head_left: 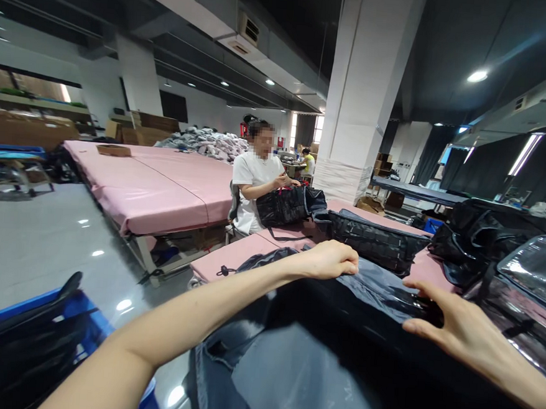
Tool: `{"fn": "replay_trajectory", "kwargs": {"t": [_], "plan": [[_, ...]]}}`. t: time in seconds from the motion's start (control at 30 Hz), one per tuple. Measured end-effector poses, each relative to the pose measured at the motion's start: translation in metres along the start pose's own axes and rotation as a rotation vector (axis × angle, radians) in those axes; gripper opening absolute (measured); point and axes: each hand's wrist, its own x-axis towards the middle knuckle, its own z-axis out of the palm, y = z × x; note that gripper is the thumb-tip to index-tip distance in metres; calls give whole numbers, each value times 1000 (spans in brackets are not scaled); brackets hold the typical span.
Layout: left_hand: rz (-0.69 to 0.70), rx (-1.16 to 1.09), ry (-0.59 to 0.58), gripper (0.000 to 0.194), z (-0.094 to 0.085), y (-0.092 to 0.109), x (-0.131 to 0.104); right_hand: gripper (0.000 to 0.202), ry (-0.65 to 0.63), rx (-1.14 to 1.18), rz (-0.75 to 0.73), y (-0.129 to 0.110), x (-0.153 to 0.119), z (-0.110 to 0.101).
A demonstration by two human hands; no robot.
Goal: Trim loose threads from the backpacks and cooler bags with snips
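A large black bag (299, 371) with a grey lining gapes in front of me, its inside facing up. At its far rim my left hand (332, 260) is closed, fingers curled down over the grey-lined fabric; the fingertips are hidden. My right hand (447, 319) hovers by the right part of the same rim, thumb and fingers spread, with nothing visibly held. Between the two hands lies grey and dark lining (379, 287).
Across the pink table (232, 254) a person in white (256, 172) handles a black bag (282, 205). Another black bag (373, 239) lies beyond my hands. More bags (490, 235) and clear-panelled pieces (537, 266) are at right. A blue crate (103, 323) stands lower left.
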Motion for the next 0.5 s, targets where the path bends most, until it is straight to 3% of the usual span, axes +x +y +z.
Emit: {"fn": "replay_trajectory", "kwargs": {"t": [0.1, 0.17, 0.3, 0.4, 0.5], "plan": [[157, -45, -17, 14, 5, 4, 3, 30, -233, 162, 166, 0, 0, 5], [201, -34, -11, 18, 8, 9, 5, 30, -324, 267, 224, -1, 4, 8], [147, 152, -11, 12, 12, 23, 9, 27, -330, 377, 255, 2, 9, 12], [262, 407, 19, 16, 13, 29, 8, 28, -316, 364, 265, 7, 7, 14], [316, 522, 67, 17, 18, 26, 4, 31, -260, 257, 239, 6, 3, 13]]}}
